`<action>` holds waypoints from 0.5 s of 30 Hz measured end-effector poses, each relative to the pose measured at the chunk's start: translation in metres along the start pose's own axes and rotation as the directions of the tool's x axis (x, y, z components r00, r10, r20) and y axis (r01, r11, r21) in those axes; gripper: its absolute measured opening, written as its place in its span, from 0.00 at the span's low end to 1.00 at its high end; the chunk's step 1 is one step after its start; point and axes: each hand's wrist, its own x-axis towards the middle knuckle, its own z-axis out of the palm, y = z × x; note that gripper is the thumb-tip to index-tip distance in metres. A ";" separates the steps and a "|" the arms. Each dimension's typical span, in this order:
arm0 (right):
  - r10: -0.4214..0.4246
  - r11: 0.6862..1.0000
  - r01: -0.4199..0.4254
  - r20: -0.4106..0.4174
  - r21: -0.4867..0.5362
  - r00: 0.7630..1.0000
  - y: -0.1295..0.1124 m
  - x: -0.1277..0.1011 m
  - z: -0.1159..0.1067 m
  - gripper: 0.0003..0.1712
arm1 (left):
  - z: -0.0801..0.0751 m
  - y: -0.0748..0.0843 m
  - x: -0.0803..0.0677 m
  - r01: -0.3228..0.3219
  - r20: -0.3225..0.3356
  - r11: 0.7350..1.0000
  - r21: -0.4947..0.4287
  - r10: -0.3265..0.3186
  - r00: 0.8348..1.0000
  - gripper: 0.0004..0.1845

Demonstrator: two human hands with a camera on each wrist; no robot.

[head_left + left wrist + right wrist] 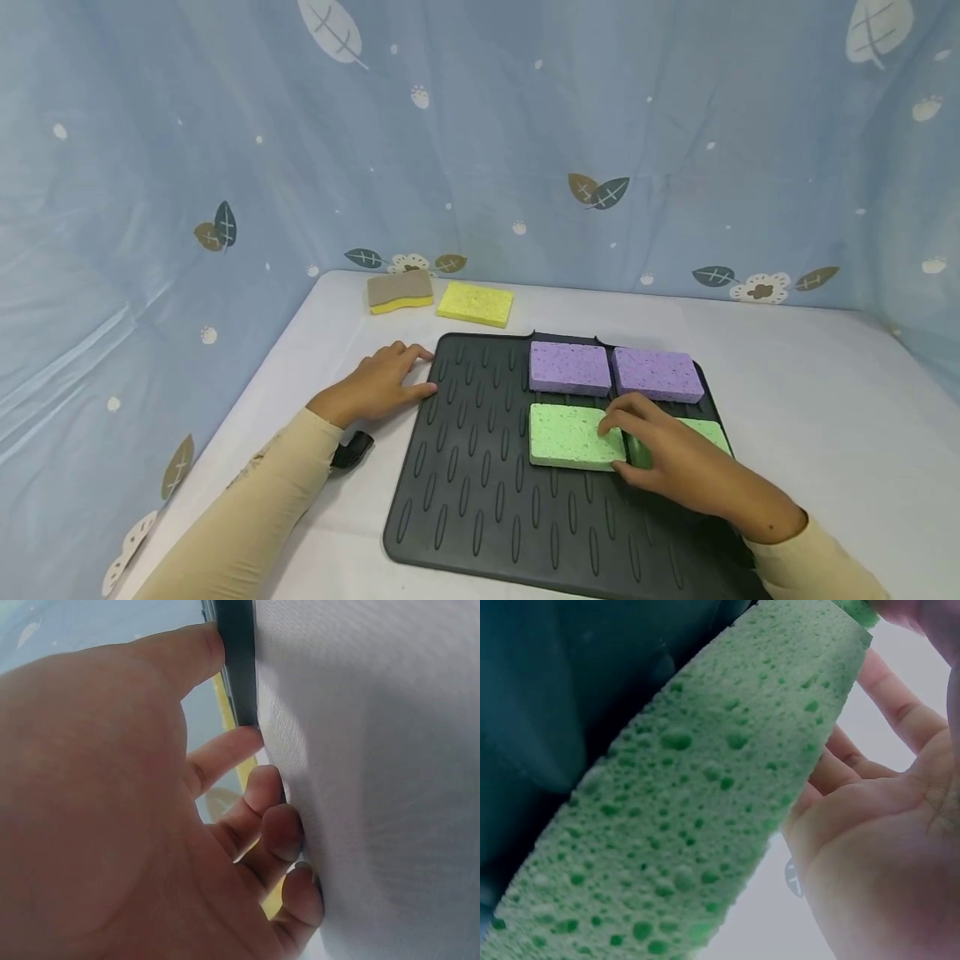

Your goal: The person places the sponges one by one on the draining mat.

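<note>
On the white counter (pixel 832 392), the left hand (pixel 381 385) is relaxed and grasps nothing, thumb and index finger touching the left edge of a black ridged mat (pixel 457 467). Beyond that hand lie a grey-and-yellow sponge (pixel 401 290) and, just right of it, a yellow sponge (pixel 475 303). Between the hands, on the mat, is the left green sponge (pixel 572 435); the right hand (pixel 671 458) touches its right end, though whether it pinches it I cannot tell. Beyond the right hand sit two purple sponges (pixel 570 367); beneath it, partly hidden, the right green sponge (pixel 707 430).
</note>
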 end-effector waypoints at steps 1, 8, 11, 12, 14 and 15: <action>0.005 1.000 -0.005 0.012 0.005 1.000 0.000 0.000 0.000 0.22 | 0.000 0.000 0.000 0.000 0.000 1.000 -0.002 0.000 1.000 0.32; 0.033 0.999 -0.033 0.053 0.010 0.998 -0.001 -0.001 -0.001 0.22 | 0.002 0.000 0.001 -0.005 0.003 1.000 -0.002 0.005 1.000 0.32; 0.034 0.999 -0.034 0.052 0.001 0.998 -0.001 -0.001 -0.002 0.22 | 0.001 0.000 0.001 -0.009 -0.001 1.000 0.002 0.009 1.000 0.32; 0.033 0.999 -0.033 0.052 0.000 0.998 -0.001 -0.001 -0.002 0.22 | 0.001 0.000 0.001 -0.013 -0.002 1.000 0.005 0.013 1.000 0.32; 0.030 1.000 -0.030 0.053 -0.005 0.998 -0.002 -0.001 -0.002 0.21 | 0.000 -0.001 0.000 -0.015 -0.003 1.000 0.006 0.015 1.000 0.32; 0.028 1.000 -0.028 0.053 -0.007 0.998 -0.002 0.000 -0.002 0.21 | 0.000 -0.001 0.000 -0.015 -0.005 1.000 0.006 0.015 1.000 0.32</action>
